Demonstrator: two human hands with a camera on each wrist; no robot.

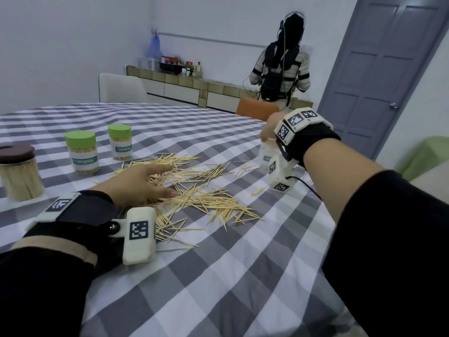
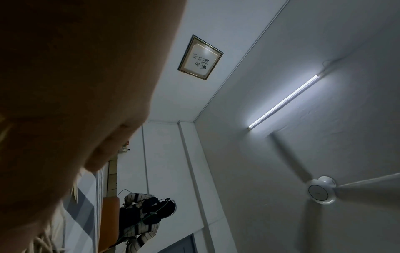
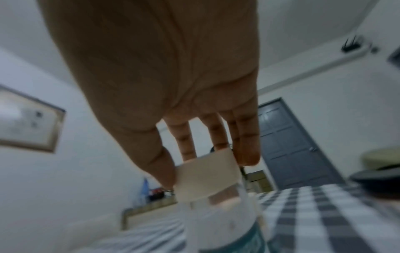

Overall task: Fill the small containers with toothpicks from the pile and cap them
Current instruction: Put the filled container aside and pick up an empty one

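We have the left hand (image 1: pixel 143 182) lying flat on the toothpick pile (image 1: pixel 194 190), fingers straight and close together, pressing sticks against the tabletop (image 1: pixel 243 276); nothing is pinched yet. The right hand (image 1: pixel 271 128), at the far right edge of the pile, grips a small clear container (image 1: pixel 264 154) from above; in the right wrist view the thumb and fingers (image 3: pixel 188 143) are spread around its pale top section (image 3: pixel 206 176), and we cannot tell whether that is a cap or the open rim. Two green-capped containers (image 1: pixel 81 152) stand filled to the left of the pile, with a larger dark-lidded jar (image 1: pixel 19 171) further left still. Risks, as we judge them: a top-only grip may let the light container tip or slip when it is carried toward the pile; a flat-handed sweep may scatter sticks off the pile or cross them, so a bundle jams at the mouth; sharp tips could prick the palm.
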